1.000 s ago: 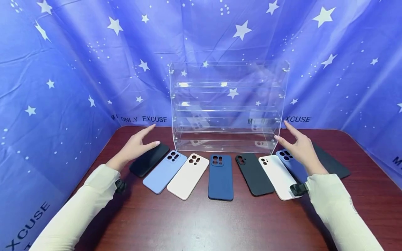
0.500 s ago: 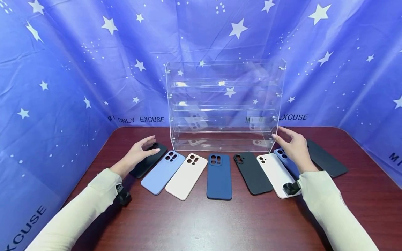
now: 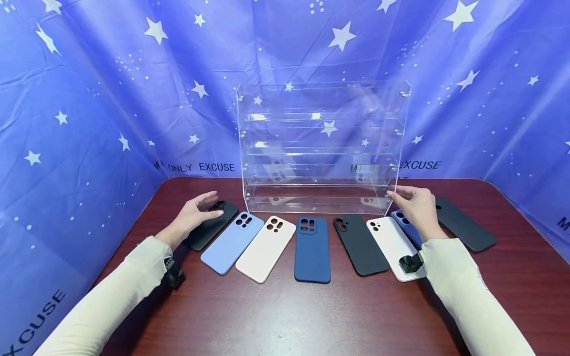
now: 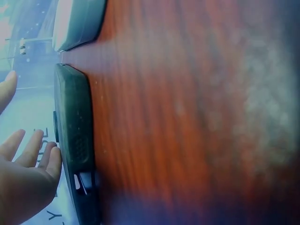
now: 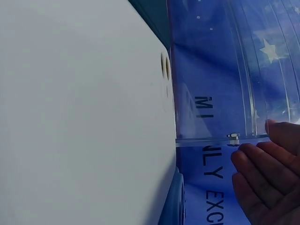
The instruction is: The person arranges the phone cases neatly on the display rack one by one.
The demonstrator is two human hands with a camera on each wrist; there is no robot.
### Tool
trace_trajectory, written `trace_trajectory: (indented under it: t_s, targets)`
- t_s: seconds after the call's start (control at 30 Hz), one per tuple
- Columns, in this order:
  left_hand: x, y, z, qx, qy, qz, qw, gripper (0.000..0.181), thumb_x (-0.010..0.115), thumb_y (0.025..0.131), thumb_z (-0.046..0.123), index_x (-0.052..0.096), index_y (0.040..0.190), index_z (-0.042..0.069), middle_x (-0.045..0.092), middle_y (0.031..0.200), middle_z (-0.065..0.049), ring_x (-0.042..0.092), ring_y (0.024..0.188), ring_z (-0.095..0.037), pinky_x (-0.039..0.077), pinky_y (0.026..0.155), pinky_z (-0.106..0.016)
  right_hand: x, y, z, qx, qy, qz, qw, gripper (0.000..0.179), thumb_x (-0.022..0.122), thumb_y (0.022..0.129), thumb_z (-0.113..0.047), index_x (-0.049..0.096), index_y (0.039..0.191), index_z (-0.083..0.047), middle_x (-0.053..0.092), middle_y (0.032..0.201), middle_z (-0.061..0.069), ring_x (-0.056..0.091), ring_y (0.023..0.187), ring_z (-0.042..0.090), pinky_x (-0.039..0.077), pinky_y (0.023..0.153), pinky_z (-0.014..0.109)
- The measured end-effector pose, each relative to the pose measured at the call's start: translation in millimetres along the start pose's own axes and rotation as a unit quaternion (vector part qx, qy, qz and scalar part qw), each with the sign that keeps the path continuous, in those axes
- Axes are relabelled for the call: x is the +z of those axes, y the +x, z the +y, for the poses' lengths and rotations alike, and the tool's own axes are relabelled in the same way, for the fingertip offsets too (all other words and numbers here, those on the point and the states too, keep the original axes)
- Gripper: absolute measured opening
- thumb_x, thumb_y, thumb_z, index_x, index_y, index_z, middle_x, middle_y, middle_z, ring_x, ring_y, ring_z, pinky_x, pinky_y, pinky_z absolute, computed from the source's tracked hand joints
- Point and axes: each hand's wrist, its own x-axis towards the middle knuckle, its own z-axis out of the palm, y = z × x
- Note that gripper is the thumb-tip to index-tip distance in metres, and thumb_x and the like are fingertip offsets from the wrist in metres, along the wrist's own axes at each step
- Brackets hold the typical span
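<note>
A clear acrylic display rack [image 3: 322, 185] with tiered shelves stands at the back of the table. My right hand [image 3: 420, 210] pinches its right side panel, thumb on one face and fingers on the other, as the right wrist view shows. My left hand [image 3: 189, 217] is over the leftmost black phone case [image 3: 206, 233], fingers loosely bent and holding nothing. In the left wrist view its fingertips are close to that case's upper part [image 4: 75, 122]; I cannot tell whether they touch. Below my right hand lies a blue phone case [image 3: 407, 227], partly hidden.
Along the rack's front lie a light blue case [image 3: 231, 247], a cream case [image 3: 264, 253], a dark blue case [image 3: 311, 257], a black case [image 3: 362, 249] and a white case [image 3: 392, 244]. Another black case [image 3: 469, 228] is far right. A starry blue curtain [image 3: 111, 89] surrounds the table.
My right hand has moved left onto the rack's side panel and now pinches it. My left hand has lowered slightly, its fingers bending more. The phone cases stay put.
</note>
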Motion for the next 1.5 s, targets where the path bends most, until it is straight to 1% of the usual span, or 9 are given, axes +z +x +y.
trace_trajectory:
  t_s: [0.13,0.3,0.57,0.7,1.03,1.17,1.3,1.4,1.5]
  targets:
    - [-1.1,1.1,-0.7,0.006,0.002,0.000,1.0000,0.072,0.070,0.084,0.009,0.032,0.144,-0.001,0.039,0.143,-0.026,0.035,0.132,-0.039,0.031,0.108,-0.052,-1.8,-1.0,-0.5,0.012,-0.004,-0.006,0.9999,0.043,0.061,0.091,-0.033,0.066,0.114,0.003,0.066,0.104,0.024,0.064,0.083,0.033,0.045,0.054,0.022]
    - [-1.0,3.6,-2.2,-0.019,0.033,-0.016,0.9991,0.077,0.071,0.083,0.011,0.028,0.145,-0.002,0.035,0.145,-0.026,0.032,0.133,-0.040,0.029,0.109,-0.052,-4.5,-1.5,-1.7,0.038,0.005,-0.019,0.9991,0.045,0.062,0.090,-0.036,0.067,0.111,0.003,0.065,0.105,0.026,0.062,0.088,0.035,0.045,0.056,0.025]
    - [0.6,6.8,-7.0,-0.015,0.110,-0.057,0.9922,0.081,0.074,0.081,0.013,0.027,0.143,-0.008,0.033,0.145,-0.029,0.031,0.132,-0.042,0.030,0.108,-0.052,-3.9,-1.6,-3.8,0.031,0.005,-0.016,0.9994,0.039,0.063,0.090,-0.032,0.069,0.106,0.003,0.066,0.103,0.025,0.059,0.090,0.036,0.043,0.057,0.027]
    - [3.8,6.9,-5.6,-0.021,0.132,-0.071,0.9885,0.085,0.076,0.080,0.016,0.025,0.144,-0.007,0.030,0.146,-0.030,0.029,0.133,-0.041,0.030,0.107,-0.052,-2.3,-1.7,-5.0,0.034,0.009,-0.012,0.9993,0.038,0.064,0.089,-0.032,0.071,0.104,0.002,0.067,0.100,0.024,0.058,0.085,0.031,0.042,0.056,0.026]
    - [9.9,5.9,-0.1,-0.009,0.155,-0.072,0.9852,0.090,0.077,0.078,0.013,0.022,0.145,-0.008,0.028,0.146,-0.032,0.029,0.133,-0.042,0.030,0.107,-0.054,-1.1,-1.8,-4.5,0.042,0.009,-0.004,0.9991,0.035,0.063,0.090,-0.030,0.071,0.103,0.001,0.068,0.097,0.024,0.052,0.074,0.024,0.039,0.050,0.025]
    - [11.8,7.6,5.3,0.005,0.172,-0.068,0.9828,0.096,0.079,0.073,0.011,0.018,0.144,-0.011,0.025,0.146,-0.033,0.025,0.134,-0.043,0.025,0.109,-0.055,-0.6,-1.7,-4.5,0.049,0.012,-0.004,0.9987,0.036,0.062,0.090,-0.031,0.071,0.103,0.002,0.068,0.098,0.024,0.052,0.072,0.023,0.039,0.049,0.025]
    - [10.2,10.0,13.8,0.029,0.227,-0.071,0.9710,0.100,0.081,0.068,0.011,0.020,0.143,-0.012,0.027,0.144,-0.035,0.028,0.132,-0.044,0.025,0.109,-0.055,0.8,-1.7,-4.2,0.056,0.016,-0.004,0.9983,0.036,0.062,0.090,-0.031,0.071,0.104,0.001,0.069,0.095,0.024,0.050,0.065,0.020,0.037,0.046,0.026]
    - [5.9,13.2,19.5,0.037,0.247,-0.092,0.9639,0.094,0.080,0.069,0.009,0.025,0.140,-0.015,0.032,0.141,-0.035,0.033,0.129,-0.044,0.028,0.108,-0.054,0.7,-1.4,-4.2,0.062,0.017,-0.006,0.9979,0.036,0.062,0.091,-0.032,0.071,0.104,0.001,0.069,0.097,0.023,0.050,0.069,0.021,0.038,0.048,0.026]
    - [-0.5,15.7,25.5,0.023,0.229,-0.110,0.9669,0.083,0.076,0.073,0.003,0.028,0.136,-0.020,0.036,0.137,-0.038,0.035,0.128,-0.047,0.030,0.107,-0.054,-0.1,-1.7,-4.6,0.066,0.015,-0.008,0.9977,0.037,0.061,0.091,-0.032,0.071,0.105,0.000,0.068,0.100,0.023,0.051,0.076,0.024,0.039,0.051,0.026]
